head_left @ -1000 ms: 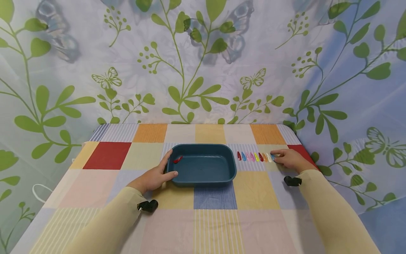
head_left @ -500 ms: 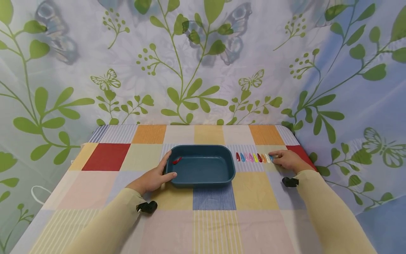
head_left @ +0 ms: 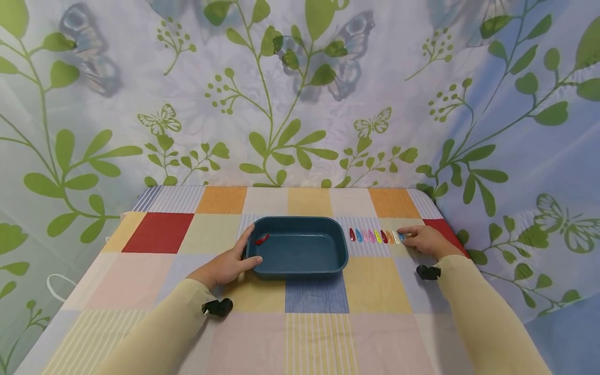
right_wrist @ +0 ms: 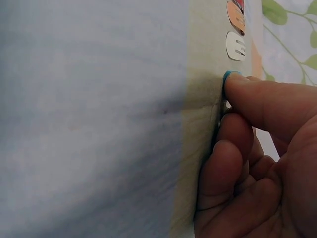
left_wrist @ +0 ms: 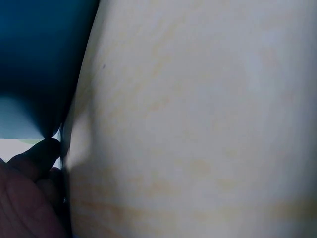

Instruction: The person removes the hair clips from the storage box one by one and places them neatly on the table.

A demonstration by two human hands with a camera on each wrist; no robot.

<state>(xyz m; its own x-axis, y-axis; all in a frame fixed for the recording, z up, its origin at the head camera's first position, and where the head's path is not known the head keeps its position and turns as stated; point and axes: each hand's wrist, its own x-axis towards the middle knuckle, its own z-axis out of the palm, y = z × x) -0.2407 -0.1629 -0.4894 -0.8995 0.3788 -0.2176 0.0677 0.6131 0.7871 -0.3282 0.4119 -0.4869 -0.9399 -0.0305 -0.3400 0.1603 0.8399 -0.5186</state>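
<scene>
A dark teal rectangular basin (head_left: 300, 245) stands on the tablecloth, with one red hair clip (head_left: 262, 239) inside near its left end. My left hand (head_left: 225, 266) rests against the basin's left side, fingers spread along the rim and thumb across the near left corner. In the left wrist view a fingertip (left_wrist: 48, 148) meets the basin's wall. To the right of the basin lies a row of several coloured snap hair clips (head_left: 372, 236). At the row's right end my right hand (head_left: 427, 242) pinches a blue hair clip (right_wrist: 231, 75) with thumb and fingertips, close over the cloth. The fingers mostly cover this clip.
The patchwork tablecloth (head_left: 309, 338) covers the table, and a patterned curtain (head_left: 300, 104) hangs behind and at both sides. A white loop of cord (head_left: 55, 286) shows by the table's left edge. In the right wrist view a white clip (right_wrist: 235, 46) lies beside the pinched one.
The head view has shifted slightly. Both hands keep their places, the left at the basin and the right at the blue clip; the clips in the row have not moved.
</scene>
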